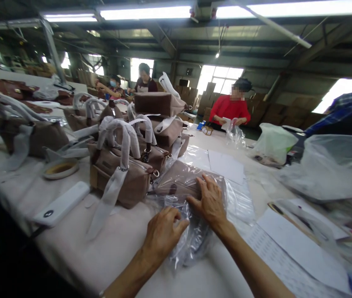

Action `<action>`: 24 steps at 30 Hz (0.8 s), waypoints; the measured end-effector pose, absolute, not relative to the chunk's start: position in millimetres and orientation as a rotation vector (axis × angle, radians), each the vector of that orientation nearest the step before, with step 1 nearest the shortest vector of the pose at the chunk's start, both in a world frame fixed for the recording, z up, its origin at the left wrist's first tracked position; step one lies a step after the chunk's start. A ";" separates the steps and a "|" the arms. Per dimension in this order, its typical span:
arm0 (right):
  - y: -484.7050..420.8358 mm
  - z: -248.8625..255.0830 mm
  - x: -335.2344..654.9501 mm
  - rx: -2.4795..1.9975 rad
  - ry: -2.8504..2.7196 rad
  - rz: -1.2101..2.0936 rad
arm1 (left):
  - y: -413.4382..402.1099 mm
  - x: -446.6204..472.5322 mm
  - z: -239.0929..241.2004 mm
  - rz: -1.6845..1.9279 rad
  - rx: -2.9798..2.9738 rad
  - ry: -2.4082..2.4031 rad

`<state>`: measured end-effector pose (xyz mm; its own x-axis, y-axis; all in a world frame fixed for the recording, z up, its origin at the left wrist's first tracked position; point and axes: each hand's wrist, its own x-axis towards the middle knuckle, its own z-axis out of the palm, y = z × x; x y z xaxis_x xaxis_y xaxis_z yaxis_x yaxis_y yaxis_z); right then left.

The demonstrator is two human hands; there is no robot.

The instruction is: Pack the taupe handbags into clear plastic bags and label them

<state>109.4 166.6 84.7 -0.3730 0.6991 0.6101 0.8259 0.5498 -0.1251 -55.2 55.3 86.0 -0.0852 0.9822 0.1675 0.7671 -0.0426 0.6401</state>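
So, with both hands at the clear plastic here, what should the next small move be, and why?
Probably the left hand should smooth the near end of the clear plastic: it looks crumpled there, and that hand is right beside it. The right hand, spread over the brown bag under the plastic, could steady it meanwhile.

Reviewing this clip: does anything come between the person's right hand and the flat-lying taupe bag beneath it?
Yes: clear, crinkled plastic film covers the taupe bag, lying between it and the right hand. Nothing else visible intervenes.
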 end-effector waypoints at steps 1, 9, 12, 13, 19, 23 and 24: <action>168.5 82.7 108.2 -1.245 -2.142 -0.239 | 60.5 -53.5 87.3 0.942 1.927 1.936; 171.1 85.0 97.1 -1.370 -1.971 -0.013 | 118.0 -49.6 79.9 1.025 2.195 2.035; 161.3 99.3 107.5 -1.296 -1.885 0.138 | 124.2 -52.0 80.2 1.010 2.155 2.042; 154.0 105.5 119.6 -1.266 -1.837 0.184 | 124.2 -52.7 81.8 1.010 2.154 2.040; 55.4 122.8 278.1 -1.478 -1.561 0.061 | 125.3 -57.3 91.7 0.923 2.232 2.076; -24.7 101.4 387.9 -1.864 -1.255 -0.122 | 135.8 -60.6 87.4 0.876 2.304 2.088; -37.5 94.8 409.1 -1.924 -1.209 -0.175 | 137.0 -60.9 86.4 0.866 2.325 2.091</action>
<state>409.1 -37.5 94.8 0.5260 0.6807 0.5099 0.7975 -0.1864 -0.5739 -60.9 137.0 86.4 0.0298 0.8938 0.4475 0.9485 -0.1665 0.2694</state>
